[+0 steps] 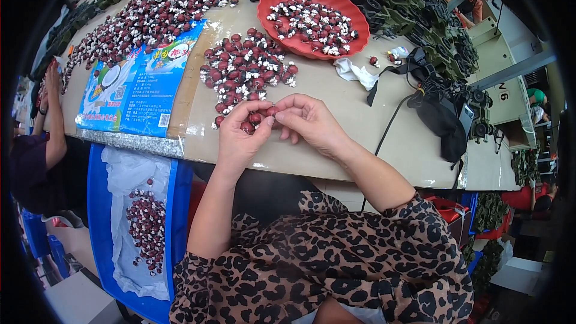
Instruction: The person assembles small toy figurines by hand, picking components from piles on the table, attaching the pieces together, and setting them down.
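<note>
My left hand and my right hand meet over the table's near edge. Between their fingertips is a small round red piece, pinched from both sides. A couple more red pieces show by the left thumb; whether they lie in the palm or on the table I cannot tell. Just beyond my hands spreads a pile of red-and-white pieces. Farther back, a red scalloped plastic bowl holds more of the same kind.
A bigger heap covers the far left, beside a blue printed carton sheet. A blue bin lined with white plastic holds red pieces. Dark green toy vehicles line the back. Right: crumpled tissue, black pouch, cable. Another person's arm reaches in left.
</note>
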Demonstrator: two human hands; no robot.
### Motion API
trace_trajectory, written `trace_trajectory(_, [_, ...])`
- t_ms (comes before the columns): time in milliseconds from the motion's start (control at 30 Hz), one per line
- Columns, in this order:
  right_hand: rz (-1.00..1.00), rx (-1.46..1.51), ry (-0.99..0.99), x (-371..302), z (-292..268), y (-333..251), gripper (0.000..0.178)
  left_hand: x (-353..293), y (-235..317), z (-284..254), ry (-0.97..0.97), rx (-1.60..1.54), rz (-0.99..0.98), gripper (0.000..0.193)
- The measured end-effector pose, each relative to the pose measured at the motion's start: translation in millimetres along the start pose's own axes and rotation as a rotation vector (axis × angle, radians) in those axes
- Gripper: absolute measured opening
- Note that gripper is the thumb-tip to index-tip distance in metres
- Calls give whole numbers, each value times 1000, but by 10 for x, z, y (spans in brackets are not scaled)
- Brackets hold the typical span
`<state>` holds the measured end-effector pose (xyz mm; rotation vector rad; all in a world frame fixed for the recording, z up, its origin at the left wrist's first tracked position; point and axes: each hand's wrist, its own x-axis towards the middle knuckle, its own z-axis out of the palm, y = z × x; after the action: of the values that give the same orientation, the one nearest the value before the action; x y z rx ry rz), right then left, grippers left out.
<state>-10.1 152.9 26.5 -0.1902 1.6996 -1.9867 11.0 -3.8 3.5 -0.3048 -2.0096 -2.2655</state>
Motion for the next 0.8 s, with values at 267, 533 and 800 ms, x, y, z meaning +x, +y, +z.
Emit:
trace_trajectory(267, [30, -40, 34, 11, 9, 24, 20, 0, 26, 7, 5, 144, 29, 21])
trace_trajectory(533, [25, -34, 24, 26, -15, 46, 19, -4, 47, 31, 27, 89, -44, 20])
trace_trajectory(800, [60, -94, 50, 32, 14, 35, 18, 14, -18, 55, 64, 225, 38, 17])
